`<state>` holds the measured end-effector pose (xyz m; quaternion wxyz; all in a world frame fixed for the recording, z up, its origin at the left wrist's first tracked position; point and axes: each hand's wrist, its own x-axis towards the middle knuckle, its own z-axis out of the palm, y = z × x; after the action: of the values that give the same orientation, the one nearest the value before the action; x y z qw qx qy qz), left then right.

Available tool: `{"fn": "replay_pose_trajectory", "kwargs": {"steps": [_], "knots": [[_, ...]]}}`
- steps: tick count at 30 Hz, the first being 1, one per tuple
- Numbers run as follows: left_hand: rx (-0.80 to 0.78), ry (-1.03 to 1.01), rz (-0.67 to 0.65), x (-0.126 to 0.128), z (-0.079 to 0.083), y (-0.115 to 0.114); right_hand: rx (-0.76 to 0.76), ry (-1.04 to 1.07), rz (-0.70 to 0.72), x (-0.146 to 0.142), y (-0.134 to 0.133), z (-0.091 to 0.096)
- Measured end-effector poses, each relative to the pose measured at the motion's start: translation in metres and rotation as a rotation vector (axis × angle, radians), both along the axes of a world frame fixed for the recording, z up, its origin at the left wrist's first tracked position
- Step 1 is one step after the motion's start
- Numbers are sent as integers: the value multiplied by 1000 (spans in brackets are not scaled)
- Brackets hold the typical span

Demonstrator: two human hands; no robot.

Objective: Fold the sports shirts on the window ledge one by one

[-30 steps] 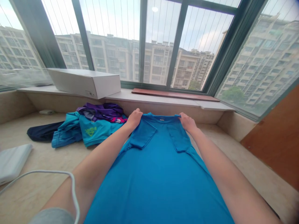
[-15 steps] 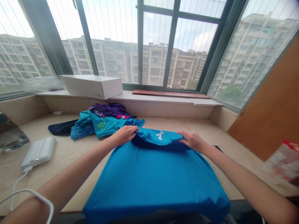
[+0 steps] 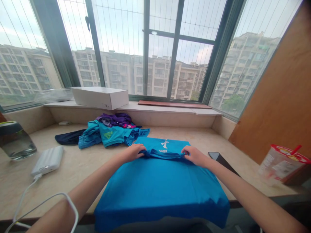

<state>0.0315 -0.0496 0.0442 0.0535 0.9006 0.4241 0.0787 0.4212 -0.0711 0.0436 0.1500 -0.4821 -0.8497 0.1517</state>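
Observation:
A blue shirt (image 3: 160,184) lies spread before me, its near end hanging over the counter's front edge. A white logo and part of some lettering show on its far section. My left hand (image 3: 134,152) pinches a raised fold of the cloth on the left side. On the right side, my right hand (image 3: 195,156) grips the same fold between thumb and fingers. Between the two hands the fold sags in a loose roll. Just beyond the shirt, to the left, rests a heap of crumpled clothes (image 3: 114,132) in teal, purple and dark navy.
On the left stand a water bottle (image 3: 17,142) and a white power bank (image 3: 47,160) with a white cable (image 3: 48,197) crossing by my left forearm. A dark phone (image 3: 222,161) and a plastic cup (image 3: 282,165) are on the right. A white box (image 3: 97,97) sits on the sill.
Both hands have drawn the fold toward me, exposing more of the shirt's far section and lettering below the logo. The view has tilted up slightly, and more of the phone shows.

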Motion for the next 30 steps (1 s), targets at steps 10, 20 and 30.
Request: {"fn": "replay_pose_trajectory", "kwargs": {"steps": [10, 20, 30], "knots": [[35, 3, 47, -5, 13, 25, 3, -255, 46, 12, 14, 16], [117, 210, 280, 9, -8, 93, 87, -435, -227, 16, 100, -13], [283, 141, 398, -4, 53, 95, 227, -419, -259, 27, 122, 39]]}}
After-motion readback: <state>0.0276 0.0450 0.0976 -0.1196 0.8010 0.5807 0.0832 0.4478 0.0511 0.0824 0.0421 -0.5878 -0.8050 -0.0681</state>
